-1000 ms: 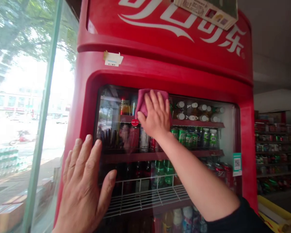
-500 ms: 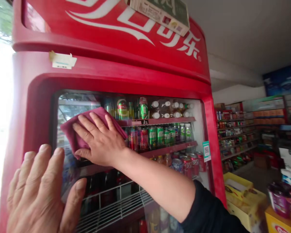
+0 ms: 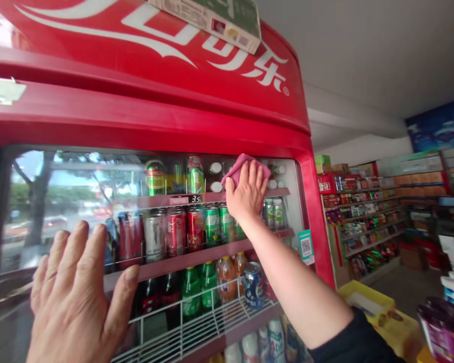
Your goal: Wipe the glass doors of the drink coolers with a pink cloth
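fridge glass (image 3: 98,186) has pink cloth (image 3: 235,172) under rt hand (image 3: 245,196).

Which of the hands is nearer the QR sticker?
Right: the right hand, on the cloth, is up and left of the QR sticker; the left hand is much farther left.

Black sleeve (image 3: 357,342), bare fingers (image 3: 93,257)

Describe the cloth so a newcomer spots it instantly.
Find the big red drinks fridge and its glass door. Near the door's upper right, the right hand lies spread on the pink cloth. Unlike the neighbouring white bottle caps, it is soft fabric, outside the glass.
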The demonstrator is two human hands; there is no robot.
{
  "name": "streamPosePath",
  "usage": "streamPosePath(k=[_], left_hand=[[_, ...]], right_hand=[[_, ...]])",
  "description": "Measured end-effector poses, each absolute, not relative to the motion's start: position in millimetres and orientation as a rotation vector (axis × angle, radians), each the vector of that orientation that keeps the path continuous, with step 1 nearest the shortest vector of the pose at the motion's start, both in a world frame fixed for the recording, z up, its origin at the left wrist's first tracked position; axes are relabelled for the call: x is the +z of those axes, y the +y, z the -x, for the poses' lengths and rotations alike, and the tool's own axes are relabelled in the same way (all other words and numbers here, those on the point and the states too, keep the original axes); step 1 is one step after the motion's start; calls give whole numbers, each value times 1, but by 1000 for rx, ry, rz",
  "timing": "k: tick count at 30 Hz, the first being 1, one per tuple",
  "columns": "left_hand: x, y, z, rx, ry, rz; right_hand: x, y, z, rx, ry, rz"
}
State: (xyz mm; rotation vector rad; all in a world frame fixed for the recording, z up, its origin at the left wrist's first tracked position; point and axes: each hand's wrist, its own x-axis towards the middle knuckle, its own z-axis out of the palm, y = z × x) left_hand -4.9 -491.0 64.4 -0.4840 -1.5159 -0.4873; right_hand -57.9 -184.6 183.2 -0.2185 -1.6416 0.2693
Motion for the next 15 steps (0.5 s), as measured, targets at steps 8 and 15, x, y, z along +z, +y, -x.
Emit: streamPosePath(k=[8, 15], left_hand=[[68, -417, 0, -446, -1511, 543], [54, -366, -7, -443, -1569, 596]], right_hand=[[157, -221, 36, -401, -1736, -625], [184, -91, 43, -242, -1748, -402]])
